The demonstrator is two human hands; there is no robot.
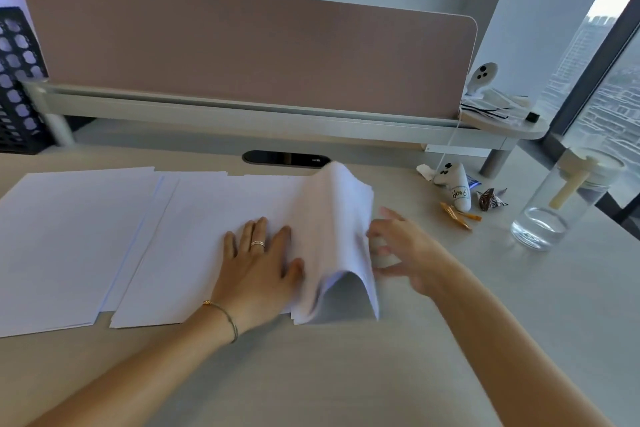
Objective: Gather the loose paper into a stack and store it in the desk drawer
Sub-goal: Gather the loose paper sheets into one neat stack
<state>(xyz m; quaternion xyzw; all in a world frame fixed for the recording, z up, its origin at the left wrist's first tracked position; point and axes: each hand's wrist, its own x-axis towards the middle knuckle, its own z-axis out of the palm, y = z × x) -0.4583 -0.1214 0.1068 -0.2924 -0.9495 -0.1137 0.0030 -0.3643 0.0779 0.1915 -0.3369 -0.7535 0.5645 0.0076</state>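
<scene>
Paper [214,218] lay fanned in overlapping sheets across the surface [346,374]. I had my left hand [259,263] spread flat, pinning the middle pile, while my right hand [401,246], fingers loosely apart and blurred, lifted the arched right bundle's edge. I judged it light, floppy, slippery; best squared and gripped along the long edges.

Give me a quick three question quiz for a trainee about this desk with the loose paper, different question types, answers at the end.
1. True or false: the left hand lies flat on the white paper sheets.
2. Which hand is at the bowed-up wad of white paper? A left, B right.
3. Fill in: the clear glass tumbler stands at the desk's ___ side.

Key: 1 true. 2 B, the right hand is at its edge, grip blurred. 3 right.
</scene>
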